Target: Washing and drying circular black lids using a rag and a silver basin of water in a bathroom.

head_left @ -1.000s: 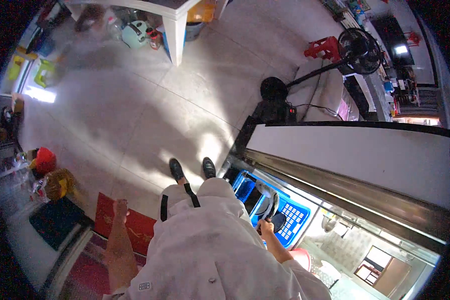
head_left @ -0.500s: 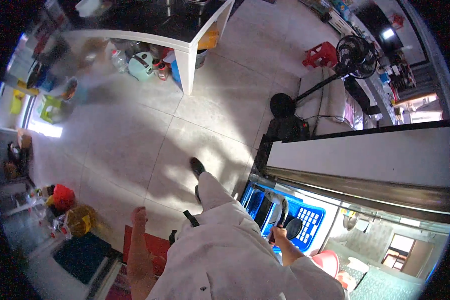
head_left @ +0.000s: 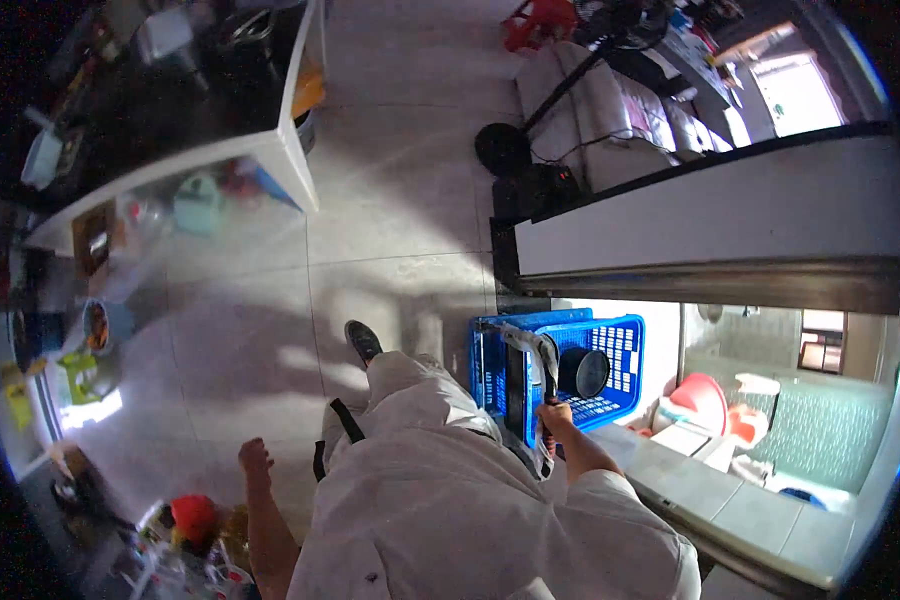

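Observation:
At my right side, my right hand (head_left: 555,415) is closed round a dark handle with a long, curved grey-and-black piece (head_left: 548,352) running along it. I cannot make out its exact kind. Beyond these fingers is a blue plastic basket (head_left: 625,350) with slotted walls, and a black round pot or pan (head_left: 584,373) shows inside it. Whether the handle belongs to the basket or to something in it is unclear. My left hand (head_left: 256,458) hangs at my left side above the floor, fingers curled in, with nothing visible in it.
A dark-topped table with a white edge (head_left: 195,160) stands at the far left, with items under it. Ahead right are a standing fan's base (head_left: 503,150) and a white wall top (head_left: 710,215). A doorway sill (head_left: 730,500) and pink basin (head_left: 702,400) lie right; bagged items (head_left: 192,520) lower left.
My view has shifted forward and turned, so the table now appears further left and nearer. The basket shows more fully, my right hand still on the handle. My left hand stays curled.

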### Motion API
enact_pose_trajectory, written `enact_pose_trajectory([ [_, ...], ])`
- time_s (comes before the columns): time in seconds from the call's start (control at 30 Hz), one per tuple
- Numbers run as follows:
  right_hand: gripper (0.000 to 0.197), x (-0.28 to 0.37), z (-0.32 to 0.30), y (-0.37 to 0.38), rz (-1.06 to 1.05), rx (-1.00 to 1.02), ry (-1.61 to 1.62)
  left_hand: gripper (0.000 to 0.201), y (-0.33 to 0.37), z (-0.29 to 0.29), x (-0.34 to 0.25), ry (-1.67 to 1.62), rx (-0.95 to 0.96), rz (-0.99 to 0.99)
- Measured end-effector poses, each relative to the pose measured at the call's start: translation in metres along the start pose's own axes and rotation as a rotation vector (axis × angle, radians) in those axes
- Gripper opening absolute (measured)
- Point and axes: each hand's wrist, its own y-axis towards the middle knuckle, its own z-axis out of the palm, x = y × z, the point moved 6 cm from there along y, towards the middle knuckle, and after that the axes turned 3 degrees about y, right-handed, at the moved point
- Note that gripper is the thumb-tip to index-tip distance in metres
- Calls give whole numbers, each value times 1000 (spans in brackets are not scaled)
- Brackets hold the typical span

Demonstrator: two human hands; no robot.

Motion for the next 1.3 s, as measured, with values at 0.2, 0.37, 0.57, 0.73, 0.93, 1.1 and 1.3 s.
enact_pose_trajectory([
  [0.2,27,74,27,-107,35,-30,-166,19,54,-66,28,81,76,-146],
  [0.37,36,58,27,-97,23,-220,-227,22,62,-106,-69,323,46,-83],
  [0.57,24,51,41,-89,-145,-255,-239,15,109,-179,-151,420,82,9],
  [0.73,27,71,36,-129,-34,-265,-178,8,171,-172,-192,478,212,44],
  [0.93,30,114,84,-133,86,-231,-180,13,242,-98,-220,449,744,-96],
  [1.1,34,146,67,-170,9,-154,-221,18,248,-71,-254,536,612,25],
  [1.3,34,130,83,-155,110,-173,-113,11,217,-50,-297,779,255,285],
])
